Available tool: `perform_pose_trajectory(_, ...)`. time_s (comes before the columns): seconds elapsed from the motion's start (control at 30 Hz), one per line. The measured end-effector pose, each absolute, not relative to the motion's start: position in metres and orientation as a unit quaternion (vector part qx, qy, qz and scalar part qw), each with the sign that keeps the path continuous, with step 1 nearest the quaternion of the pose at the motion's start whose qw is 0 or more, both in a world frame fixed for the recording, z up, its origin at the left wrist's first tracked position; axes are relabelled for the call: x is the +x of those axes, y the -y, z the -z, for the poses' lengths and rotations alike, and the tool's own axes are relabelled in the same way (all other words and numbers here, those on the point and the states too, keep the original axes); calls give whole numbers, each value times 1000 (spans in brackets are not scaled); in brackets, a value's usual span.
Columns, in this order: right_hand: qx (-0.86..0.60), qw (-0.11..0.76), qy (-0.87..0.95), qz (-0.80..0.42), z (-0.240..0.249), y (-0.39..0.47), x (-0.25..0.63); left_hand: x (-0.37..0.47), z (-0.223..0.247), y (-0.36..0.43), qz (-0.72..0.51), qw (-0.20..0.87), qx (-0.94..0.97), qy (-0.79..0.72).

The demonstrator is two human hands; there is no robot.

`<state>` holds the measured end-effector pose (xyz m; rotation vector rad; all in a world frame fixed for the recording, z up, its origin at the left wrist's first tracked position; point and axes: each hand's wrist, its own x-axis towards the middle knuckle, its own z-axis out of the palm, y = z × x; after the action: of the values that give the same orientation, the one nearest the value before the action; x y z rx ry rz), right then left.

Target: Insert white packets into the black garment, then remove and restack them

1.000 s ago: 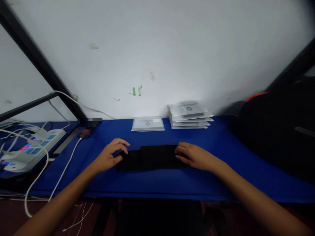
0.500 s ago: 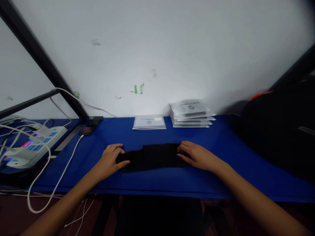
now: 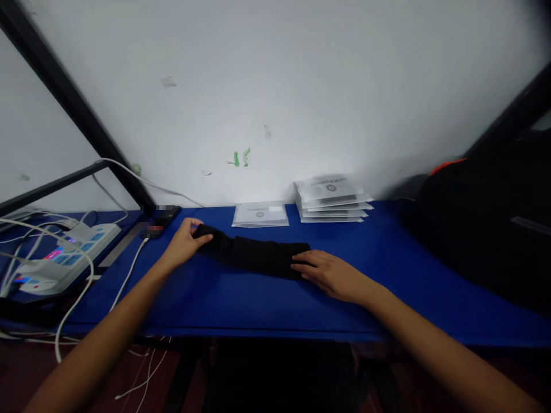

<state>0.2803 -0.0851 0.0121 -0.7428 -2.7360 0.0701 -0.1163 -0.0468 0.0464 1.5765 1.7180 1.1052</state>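
Observation:
A long folded strip of black cloth (image 3: 262, 256) lies across the blue table, its left end raised a little. My left hand (image 3: 183, 244) is closed on that left end, thumb on top and fingers behind it. At the other end, my right hand (image 3: 333, 274) rests with its fingers stretched over the fabric, pressing it against the table; its thumb is hidden. What kind of garment or cloth piece this is, I cannot make out.
By the wall lie a flat white plastic packet (image 3: 260, 214) and a stack of similar packets (image 3: 331, 198). A phone (image 3: 161, 221) with a white cable sits left, beside a power strip (image 3: 71, 261). A large black bag-like item (image 3: 486, 229) fills the right side.
My left hand has moved up and left, drawing the cloth's left end toward the wall, so the strip now slants. My right hand has shifted slightly left and its fingers have straightened.

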Motion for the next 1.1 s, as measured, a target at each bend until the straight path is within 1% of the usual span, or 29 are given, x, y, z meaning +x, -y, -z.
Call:
perform_pose_trajectory(0.07,-264,157,951,-32,-12,86,278,-96,-49,34,-495,300,551,-600)
perform_pose_trajectory(0.13,-267,162,949,-39,-12,86,277,-69,-48,29,-532,268,564,-572)
perform_pose_trajectory(0.17,-267,164,949,-42,-12,87,277,-56,-47,30,-529,239,590,-561)
perform_pose_trajectory(0.2,-267,166,948,-44,-12,87,277,-43,-45,32,-507,208,627,-554)
perform_pose_trajectory(0.23,-266,169,948,-46,-12,87,277,-31,-42,36,-460,183,678,-544)
perform_pose_trajectory(0.33,-267,176,946,-50,-12,88,278,-9,-36,49,-253,148,826,-481)
perform_pose_trajectory(0.37,-271,176,945,-52,-12,88,279,-5,-36,54,-203,145,852,-461)
perform_pose_trajectory(0.43,-279,170,943,-58,-13,89,279,-5,-38,61,-170,153,868,-441)
perform_pose_trajectory(0.5,-284,167,942,-65,-14,89,279,-12,-41,66,-199,190,854,-442)
perform_pose_trajectory(0.57,-286,169,940,-73,-15,89,280,-24,-41,69,-259,226,820,-457)
perform_pose_trajectory(0.63,-288,169,939,-83,-16,89,280,-38,-35,70,-318,235,774,-494)
perform_pose_trajectory(0.67,-290,166,938,-88,-16,89,280,-45,-29,71,-329,231,752,-522)
perform_pose_trajectory(0.77,-293,162,937,-101,-16,88,281,-59,-11,72,-285,189,702,-624)
perform_pose_trajectory(0.83,-295,166,935,-107,-16,88,281,-60,-2,74,-240,146,693,-663)
perform_pose_trajectory(0.97,-295,149,937,-108,-16,88,283,-46,0,77,-194,106,720,-658)
perform_pose_trajectory(1.03,-291,147,939,-112,-17,89,284,-40,-3,76,-195,103,736,-640)
perform_pose_trajectory(1.1,-287,164,936,-121,-17,89,286,-37,-9,73,-222,113,741,-623)
